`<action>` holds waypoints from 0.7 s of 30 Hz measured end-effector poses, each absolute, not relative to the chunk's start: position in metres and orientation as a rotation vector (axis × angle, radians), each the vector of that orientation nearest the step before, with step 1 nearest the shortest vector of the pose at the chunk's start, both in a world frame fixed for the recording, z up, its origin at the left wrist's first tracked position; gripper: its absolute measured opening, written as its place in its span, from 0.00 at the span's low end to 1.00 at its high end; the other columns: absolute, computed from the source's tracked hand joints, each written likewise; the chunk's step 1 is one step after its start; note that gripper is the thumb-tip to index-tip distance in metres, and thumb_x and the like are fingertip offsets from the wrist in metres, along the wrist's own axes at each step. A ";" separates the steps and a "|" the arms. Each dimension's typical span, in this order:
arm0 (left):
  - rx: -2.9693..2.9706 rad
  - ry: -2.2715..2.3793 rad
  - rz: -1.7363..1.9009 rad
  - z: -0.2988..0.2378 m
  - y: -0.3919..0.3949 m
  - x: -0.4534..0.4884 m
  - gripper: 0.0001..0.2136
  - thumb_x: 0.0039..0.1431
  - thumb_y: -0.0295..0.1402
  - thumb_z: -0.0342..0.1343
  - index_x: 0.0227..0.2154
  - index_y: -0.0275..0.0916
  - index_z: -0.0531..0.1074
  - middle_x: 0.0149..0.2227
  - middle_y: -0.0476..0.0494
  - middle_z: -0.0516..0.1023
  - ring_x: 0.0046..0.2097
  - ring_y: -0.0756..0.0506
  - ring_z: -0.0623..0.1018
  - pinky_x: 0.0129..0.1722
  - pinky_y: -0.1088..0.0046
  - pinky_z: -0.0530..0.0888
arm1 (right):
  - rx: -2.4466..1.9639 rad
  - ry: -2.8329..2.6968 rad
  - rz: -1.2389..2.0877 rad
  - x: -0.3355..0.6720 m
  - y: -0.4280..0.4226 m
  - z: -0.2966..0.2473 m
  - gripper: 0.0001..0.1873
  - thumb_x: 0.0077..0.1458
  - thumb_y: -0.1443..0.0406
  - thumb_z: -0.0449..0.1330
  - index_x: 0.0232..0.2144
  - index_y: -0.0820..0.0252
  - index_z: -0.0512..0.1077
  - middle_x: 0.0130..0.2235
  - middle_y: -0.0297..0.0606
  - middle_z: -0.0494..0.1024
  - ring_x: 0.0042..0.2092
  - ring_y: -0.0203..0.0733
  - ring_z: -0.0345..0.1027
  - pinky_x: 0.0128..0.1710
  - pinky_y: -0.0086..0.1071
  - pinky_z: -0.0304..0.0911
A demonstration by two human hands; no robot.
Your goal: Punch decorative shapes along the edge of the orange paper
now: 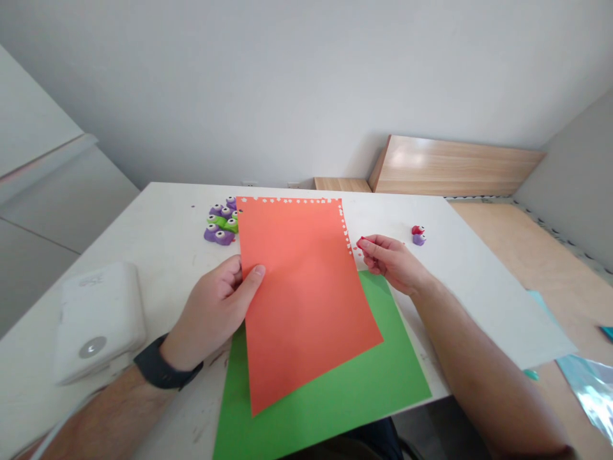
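The orange paper sheet (306,306) lies over a green paper sheet (330,390) on the counter (163,255). The left hand grip (213,306) is clamped on its edge, keeping it steady; the right hand grip (390,260) pinches a small red clay piece (361,242).

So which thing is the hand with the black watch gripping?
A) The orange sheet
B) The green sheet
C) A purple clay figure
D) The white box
A: the left hand, which wears the black watch, grips the side edge of the orange sheet, with its thumb lying on the paper's face.
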State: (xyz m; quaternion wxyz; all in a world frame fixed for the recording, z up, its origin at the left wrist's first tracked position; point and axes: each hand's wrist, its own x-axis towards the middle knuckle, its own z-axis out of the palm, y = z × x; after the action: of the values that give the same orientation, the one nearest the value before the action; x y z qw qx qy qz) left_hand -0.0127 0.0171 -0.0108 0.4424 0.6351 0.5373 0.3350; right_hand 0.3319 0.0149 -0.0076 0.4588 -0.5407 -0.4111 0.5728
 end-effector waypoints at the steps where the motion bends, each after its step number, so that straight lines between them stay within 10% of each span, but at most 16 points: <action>1: 1.576 1.333 0.836 -0.011 0.017 -0.013 0.19 0.70 0.49 0.58 0.56 0.46 0.77 0.53 0.46 0.85 0.47 0.39 0.84 0.43 0.65 0.82 | -1.350 -1.011 1.398 0.332 0.015 -0.008 0.24 0.51 0.48 0.76 0.37 0.58 0.75 0.27 0.29 0.72 0.26 0.33 0.59 0.26 0.31 0.50; 21: 1.562 1.347 0.868 -0.009 0.014 -0.015 0.18 0.69 0.50 0.58 0.54 0.47 0.76 0.52 0.47 0.85 0.43 0.40 0.83 0.39 0.67 0.79 | -1.386 -1.137 1.470 0.335 0.014 -0.009 0.24 0.55 0.45 0.73 0.38 0.59 0.79 0.31 0.35 0.75 0.31 0.36 0.65 0.26 0.30 0.51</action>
State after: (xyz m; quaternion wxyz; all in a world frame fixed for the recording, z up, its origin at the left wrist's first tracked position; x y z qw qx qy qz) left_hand -0.0149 0.0140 -0.0093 0.4365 0.6279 0.5417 0.3491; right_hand 0.3352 0.0144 -0.0091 0.4000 -0.5480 -0.4494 0.5812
